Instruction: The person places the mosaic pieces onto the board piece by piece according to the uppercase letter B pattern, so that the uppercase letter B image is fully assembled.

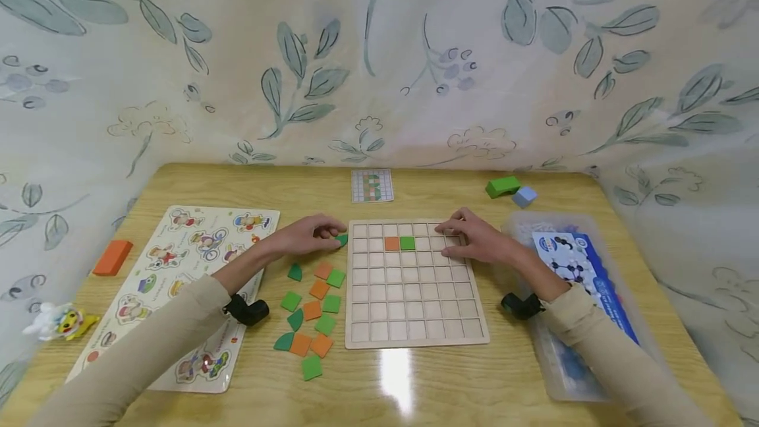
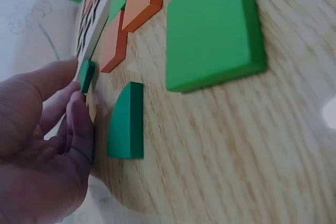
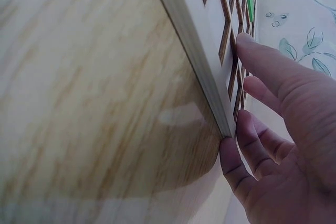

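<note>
A wooden grid board (image 1: 415, 295) lies mid-table with one orange tile (image 1: 392, 243) and one green tile (image 1: 407, 243) side by side in its second row. My left hand (image 1: 311, 234) is just off the board's upper left corner and pinches a small green tile (image 1: 342, 240) at its fingertips; the left wrist view shows the same green tile (image 2: 86, 75) against my fingers (image 2: 73, 124). My right hand (image 1: 474, 239) rests on the board's upper right corner, and in the right wrist view its fingers (image 3: 262, 66) lie along the board edge (image 3: 199, 61).
Loose green and orange tiles (image 1: 311, 312) lie left of the board, among them a rounded green piece (image 2: 127, 121). A picture puzzle (image 1: 178, 282), an orange block (image 1: 112, 257) and a toy (image 1: 59, 321) are further left. Behind lie a pattern card (image 1: 371, 185), a green block (image 1: 503, 186) and a blue block (image 1: 524, 196). A plastic box (image 1: 569, 262) is at the right.
</note>
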`<state>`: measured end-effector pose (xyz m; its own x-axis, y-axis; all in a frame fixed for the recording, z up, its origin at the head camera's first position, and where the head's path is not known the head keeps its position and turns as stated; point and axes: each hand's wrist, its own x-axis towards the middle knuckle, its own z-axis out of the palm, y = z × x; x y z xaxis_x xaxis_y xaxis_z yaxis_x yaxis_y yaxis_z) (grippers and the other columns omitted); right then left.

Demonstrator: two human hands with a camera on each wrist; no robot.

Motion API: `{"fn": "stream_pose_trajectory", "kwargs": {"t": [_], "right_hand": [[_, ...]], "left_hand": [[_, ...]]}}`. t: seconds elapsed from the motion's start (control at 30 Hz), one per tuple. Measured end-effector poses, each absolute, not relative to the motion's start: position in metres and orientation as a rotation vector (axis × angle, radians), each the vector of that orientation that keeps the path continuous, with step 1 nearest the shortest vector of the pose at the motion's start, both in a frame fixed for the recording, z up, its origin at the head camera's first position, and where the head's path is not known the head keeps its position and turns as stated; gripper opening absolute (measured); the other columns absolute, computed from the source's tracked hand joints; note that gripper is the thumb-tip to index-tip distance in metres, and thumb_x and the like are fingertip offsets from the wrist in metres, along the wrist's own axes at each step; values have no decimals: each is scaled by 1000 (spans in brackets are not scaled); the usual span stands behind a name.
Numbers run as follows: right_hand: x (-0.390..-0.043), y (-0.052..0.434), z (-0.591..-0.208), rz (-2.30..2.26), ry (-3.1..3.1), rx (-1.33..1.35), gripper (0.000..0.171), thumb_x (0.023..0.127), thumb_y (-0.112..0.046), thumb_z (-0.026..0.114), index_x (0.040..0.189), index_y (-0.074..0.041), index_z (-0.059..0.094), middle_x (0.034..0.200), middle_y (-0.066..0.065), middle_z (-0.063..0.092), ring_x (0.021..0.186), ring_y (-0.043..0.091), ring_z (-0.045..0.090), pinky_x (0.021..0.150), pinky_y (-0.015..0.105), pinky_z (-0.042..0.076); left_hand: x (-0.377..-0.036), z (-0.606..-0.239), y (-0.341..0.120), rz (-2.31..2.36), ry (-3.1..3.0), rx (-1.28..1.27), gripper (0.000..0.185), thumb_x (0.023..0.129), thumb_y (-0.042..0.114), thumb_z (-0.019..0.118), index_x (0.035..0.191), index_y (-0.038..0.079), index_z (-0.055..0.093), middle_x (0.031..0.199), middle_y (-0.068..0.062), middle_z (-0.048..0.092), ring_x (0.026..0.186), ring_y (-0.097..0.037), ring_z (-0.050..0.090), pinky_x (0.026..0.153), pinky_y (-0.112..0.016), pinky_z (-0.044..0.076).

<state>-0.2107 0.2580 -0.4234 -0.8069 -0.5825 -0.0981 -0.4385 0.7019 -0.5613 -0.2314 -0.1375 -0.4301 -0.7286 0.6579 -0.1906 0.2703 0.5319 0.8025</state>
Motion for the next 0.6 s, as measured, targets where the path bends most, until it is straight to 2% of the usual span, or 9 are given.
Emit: {"fn": "stream_pose_trajectory", "kwargs": {"t": [0.3,0.6], "right_hand": [[-213,254,-420,-775,2623,-810,48,89,-25,71,132,-8,58,115,14,45,104,25,52,82,36,42],[-212,255,-423,-775,2631,-828,47,89,-24,70,131,-6,59,113,15,45,102,25,53,79,34,41]], "left_hand": [[-230,-430,-140,1115,2282,733,47,97,17,57,138,-4,47,126,-22,52,110,-28,53,96,-40,44],[-231,-432,-135,1131,2286,764,45,96,14,60,134,-6,49,113,-18,52,96,-22,50,88,-37,44]]}}
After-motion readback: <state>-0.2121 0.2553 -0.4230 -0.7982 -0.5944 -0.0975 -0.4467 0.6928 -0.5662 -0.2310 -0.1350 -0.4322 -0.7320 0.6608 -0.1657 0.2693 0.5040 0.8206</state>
